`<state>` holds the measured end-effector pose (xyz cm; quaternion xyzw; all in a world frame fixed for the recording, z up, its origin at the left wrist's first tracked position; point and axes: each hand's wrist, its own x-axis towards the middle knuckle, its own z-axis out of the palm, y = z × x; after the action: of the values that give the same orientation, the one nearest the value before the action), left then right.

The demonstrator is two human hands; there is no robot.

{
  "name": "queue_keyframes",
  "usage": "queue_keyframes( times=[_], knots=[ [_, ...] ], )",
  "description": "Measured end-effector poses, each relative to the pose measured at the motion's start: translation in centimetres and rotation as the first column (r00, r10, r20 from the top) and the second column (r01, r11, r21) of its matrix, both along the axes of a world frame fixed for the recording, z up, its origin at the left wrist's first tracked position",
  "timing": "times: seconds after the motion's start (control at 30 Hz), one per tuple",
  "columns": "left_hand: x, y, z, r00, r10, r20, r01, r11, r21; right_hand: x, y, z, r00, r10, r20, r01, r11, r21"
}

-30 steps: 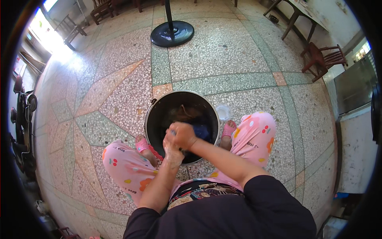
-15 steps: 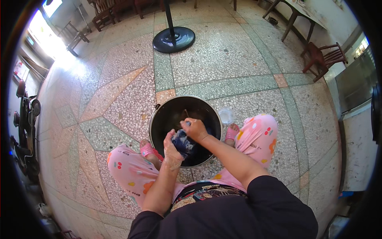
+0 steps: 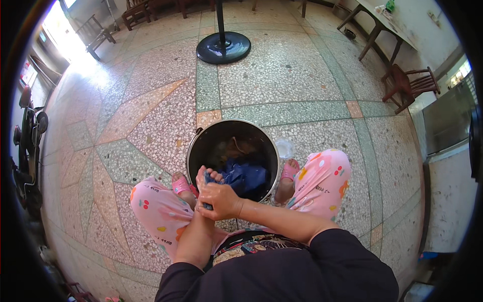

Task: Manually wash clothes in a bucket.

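A dark round pot-like tub (image 3: 189, 156) with a pale metal rim stands on the floor between my feet. Wet dark-blue cloth (image 3: 246, 177) hangs bunched in its near half. At the near left rim, my left hand (image 3: 205, 177) is closed on part of this cloth, thumb up and fingers curled. My right hand (image 3: 224, 201) lies just below, crossing over the left wrist, its fingers wrapped round another bit of the cloth. Behind the cloth, a brownish strip (image 3: 240, 145) shows inside the tub; its kind cannot be made out.
A small clear plastic dish (image 3: 284, 148) sits right of the tub. My pink-slippered feet (image 3: 290, 169) flank it. Beyond stands a black pole on a round base (image 3: 223, 48). A wooden chair (image 3: 408, 86) and a table (image 3: 385, 22) are far right, a motorbike (image 3: 29, 146) far left.
My right hand has moved left and nearer, from above the cloth to over my left wrist. The cloth's blue part now spreads wider in the tub.
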<state>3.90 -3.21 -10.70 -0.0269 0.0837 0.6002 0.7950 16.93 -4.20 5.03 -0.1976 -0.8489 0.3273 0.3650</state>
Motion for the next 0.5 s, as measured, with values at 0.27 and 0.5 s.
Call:
queue_keyframes(
  times=[0.27,0.5],
  knots=[
    [9.2,-0.2,9.9,0.716,0.080,-0.694,-0.379,0.879,-0.290,2.1,5.0,-7.2,0.865,-0.466,0.185,0.484,0.873,-0.066],
    [7.8,-1.0,3.6,0.842,0.530,-0.099,-0.516,0.845,0.140,1.0,2.4,-4.2,0.914,-0.401,-0.068,0.393,0.914,-0.103]
  ],
)
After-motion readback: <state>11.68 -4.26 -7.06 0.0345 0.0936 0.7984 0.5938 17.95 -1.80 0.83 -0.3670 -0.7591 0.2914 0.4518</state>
